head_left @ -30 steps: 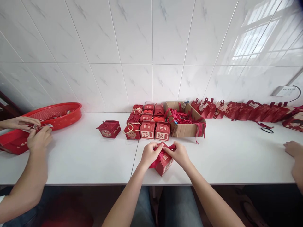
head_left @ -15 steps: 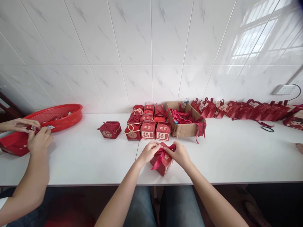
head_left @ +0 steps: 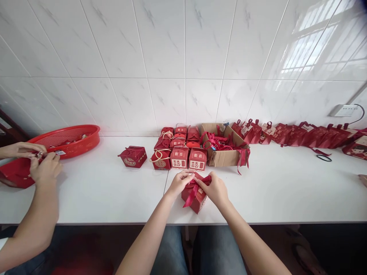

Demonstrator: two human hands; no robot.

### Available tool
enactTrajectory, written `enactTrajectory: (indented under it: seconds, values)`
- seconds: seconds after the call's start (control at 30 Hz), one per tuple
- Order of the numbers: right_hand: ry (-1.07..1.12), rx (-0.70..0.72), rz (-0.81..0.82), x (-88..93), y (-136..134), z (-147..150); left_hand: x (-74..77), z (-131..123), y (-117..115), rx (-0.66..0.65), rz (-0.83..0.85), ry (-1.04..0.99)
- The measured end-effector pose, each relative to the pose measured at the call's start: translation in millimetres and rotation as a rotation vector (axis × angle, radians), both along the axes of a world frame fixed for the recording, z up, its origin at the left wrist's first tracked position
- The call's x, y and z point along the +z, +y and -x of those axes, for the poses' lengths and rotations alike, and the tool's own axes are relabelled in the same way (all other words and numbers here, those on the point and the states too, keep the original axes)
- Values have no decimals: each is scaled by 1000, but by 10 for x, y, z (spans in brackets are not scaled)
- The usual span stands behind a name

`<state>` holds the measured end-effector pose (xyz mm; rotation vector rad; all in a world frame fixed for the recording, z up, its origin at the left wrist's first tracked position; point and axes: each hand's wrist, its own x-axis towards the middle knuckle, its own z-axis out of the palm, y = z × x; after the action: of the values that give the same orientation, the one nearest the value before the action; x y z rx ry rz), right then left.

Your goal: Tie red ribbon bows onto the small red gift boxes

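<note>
A small red gift box (head_left: 197, 202) stands tilted toward me near the table's front edge, with gold characters on its side. Across its top runs a dark pink ribbon (head_left: 190, 198), one tail hanging down the front. My left hand (head_left: 180, 182) pinches the ribbon at the top left of the box. From the other side my right hand (head_left: 213, 187) grips the ribbon, thumb and fingers pressed together close to the left fingertips. The spot where the ribbon crosses is partly hidden by my fingers.
Behind the box are several finished-looking red boxes (head_left: 179, 158) and a cardboard box (head_left: 226, 157) of ribbons. A single red box (head_left: 132, 157) sits left. Further left, a co-worker's hands (head_left: 46, 168) work by a red basket (head_left: 86, 147). More boxes (head_left: 295, 134) line the wall.
My right hand has shifted slightly left and covers more of the gold lettering. Both hands still hold the ribbon on the box.
</note>
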<state>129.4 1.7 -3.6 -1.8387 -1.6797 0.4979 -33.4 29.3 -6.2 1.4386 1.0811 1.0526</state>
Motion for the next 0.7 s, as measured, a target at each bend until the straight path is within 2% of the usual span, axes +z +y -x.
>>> enactTrajectory:
  seconds: [0.23,0.43,0.57,0.7]
  values:
    - [22,-51,4,-39,-12,2,-10,15,38,71,-109,194]
    - [90,-62,-57,-76,-6,12,21,62,41,123,-176,311]
    - [128,-54,-99,-118,11,8,-10,77,42,133,-169,299]
    - [282,56,-137,-150,44,-58,-50,35,-7,125,-107,199]
